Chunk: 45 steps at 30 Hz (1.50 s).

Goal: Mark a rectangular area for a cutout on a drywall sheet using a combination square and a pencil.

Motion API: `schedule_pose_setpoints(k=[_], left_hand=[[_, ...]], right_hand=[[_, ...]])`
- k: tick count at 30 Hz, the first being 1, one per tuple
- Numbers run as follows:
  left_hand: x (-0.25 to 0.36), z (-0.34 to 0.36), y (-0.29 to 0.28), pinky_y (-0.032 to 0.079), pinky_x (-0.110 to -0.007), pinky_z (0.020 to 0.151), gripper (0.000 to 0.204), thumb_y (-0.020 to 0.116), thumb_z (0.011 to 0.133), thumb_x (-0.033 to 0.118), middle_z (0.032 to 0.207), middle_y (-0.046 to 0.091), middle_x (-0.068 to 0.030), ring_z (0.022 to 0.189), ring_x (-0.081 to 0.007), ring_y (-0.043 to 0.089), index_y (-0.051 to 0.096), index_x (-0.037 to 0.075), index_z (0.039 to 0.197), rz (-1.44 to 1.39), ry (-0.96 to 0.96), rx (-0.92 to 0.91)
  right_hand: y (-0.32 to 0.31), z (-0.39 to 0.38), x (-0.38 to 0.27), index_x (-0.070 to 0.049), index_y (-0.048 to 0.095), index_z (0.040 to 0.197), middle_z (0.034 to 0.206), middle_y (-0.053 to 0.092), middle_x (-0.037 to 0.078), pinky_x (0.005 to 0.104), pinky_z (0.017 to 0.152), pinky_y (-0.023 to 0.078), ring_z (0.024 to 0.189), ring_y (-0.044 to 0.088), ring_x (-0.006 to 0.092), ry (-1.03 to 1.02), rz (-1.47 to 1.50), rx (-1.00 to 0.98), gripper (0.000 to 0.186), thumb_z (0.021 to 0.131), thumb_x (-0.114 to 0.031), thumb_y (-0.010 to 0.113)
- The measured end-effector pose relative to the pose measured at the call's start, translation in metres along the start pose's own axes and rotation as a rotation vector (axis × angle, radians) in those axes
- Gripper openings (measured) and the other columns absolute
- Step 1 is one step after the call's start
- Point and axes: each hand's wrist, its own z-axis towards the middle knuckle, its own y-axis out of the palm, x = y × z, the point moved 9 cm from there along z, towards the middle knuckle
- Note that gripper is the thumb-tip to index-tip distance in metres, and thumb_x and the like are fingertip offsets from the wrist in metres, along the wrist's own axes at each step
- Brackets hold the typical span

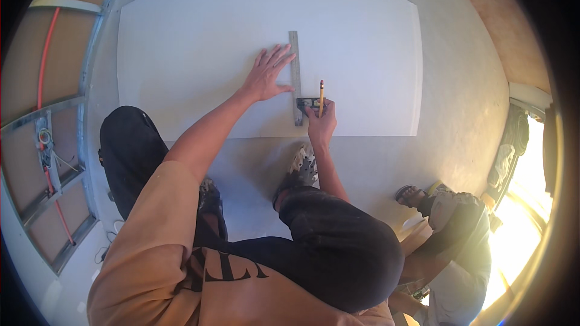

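Observation:
A large white board, like a drywall sheet, lies flat on the floor in front of me. On it rests a combination square, its steel blade pointing away from me and its dark head near the board's close edge. My left hand is open, fingers spread, with fingertips and thumb against the blade's left side. My right hand is closed at the square's head. A yellow pencil stands up out of its fingers, eraser end away from me. The fingertips below it are partly hidden.
My bent legs and patterned clogs are just short of the board. Metal wall framing with a red conduit stands at left. Another person crouches at lower right, near a bright opening.

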Motion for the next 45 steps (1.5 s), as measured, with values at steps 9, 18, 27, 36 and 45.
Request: schedule_pose_setpoints(k=[9, 18, 27, 36, 45], left_hand=[[0.001, 0.002, -0.003, 0.016, -0.06, 0.144, 0.113, 0.088, 0.088, 0.066, 0.19, 0.024, 0.0022, 0.175, -0.0306, 0.021, 0.032, 0.031, 0.18, 0.012, 0.006, 0.025], [-0.001, 0.001, 0.0, 0.014, -0.059, 0.145, 0.115, 0.089, 0.086, 0.068, 0.189, 0.024, 0.0045, 0.175, -0.0281, 0.02, 0.032, 0.032, 0.179, -0.006, -0.03, -0.008], [-0.008, 0.004, -0.001, 0.016, -0.06, 0.144, 0.12, 0.093, 0.08, 0.068, 0.189, 0.025, 0.0051, 0.174, -0.0291, 0.022, 0.035, 0.03, 0.177, -0.03, -0.064, -0.019], [0.015, 0.015, -0.02, 0.031, -0.061, 0.132, 0.105, 0.097, 0.074, 0.062, 0.183, 0.042, 0.0043, 0.166, -0.0304, 0.037, 0.061, 0.016, 0.161, 0.088, -0.043, -0.038], [0.018, 0.018, -0.02, 0.035, -0.059, 0.128, 0.096, 0.097, 0.076, 0.055, 0.181, 0.043, 0.0066, 0.162, -0.0279, 0.043, 0.063, 0.018, 0.159, 0.122, -0.065, -0.035]], right_hand=[[-0.002, -0.001, 0.003, -0.002, 0.066, 0.124, 0.083, 0.077, 0.009, 0.0353, 0.075, 0.058, 0.074, 0.071, 0.0175, 0.008, -0.05, -0.03, 0.041, 0.092, -0.005, 0.092], [-0.003, -0.007, -0.005, -0.003, 0.067, 0.123, 0.079, 0.075, 0.007, 0.0344, 0.072, 0.056, 0.07, 0.069, 0.0152, -0.017, -0.075, -0.001, 0.039, 0.093, -0.006, 0.092], [-0.016, -0.001, -0.025, -0.001, 0.075, 0.121, 0.081, 0.072, 0.005, 0.0341, 0.069, 0.053, 0.068, 0.063, 0.0139, -0.056, -0.166, 0.007, 0.023, 0.102, -0.01, 0.083], [-0.004, -0.002, -0.125, -0.003, 0.082, 0.118, 0.091, 0.068, 0.01, 0.0327, 0.067, 0.05, 0.069, 0.058, 0.0186, -0.605, -0.207, -0.057, 0.015, 0.111, -0.011, 0.071], [0.03, -0.001, -0.14, 0.002, 0.075, 0.125, 0.111, 0.076, 0.02, 0.0465, 0.08, 0.061, 0.09, 0.076, 0.0396, -0.733, -0.16, -0.203, 0.02, 0.107, -0.006, 0.069]])
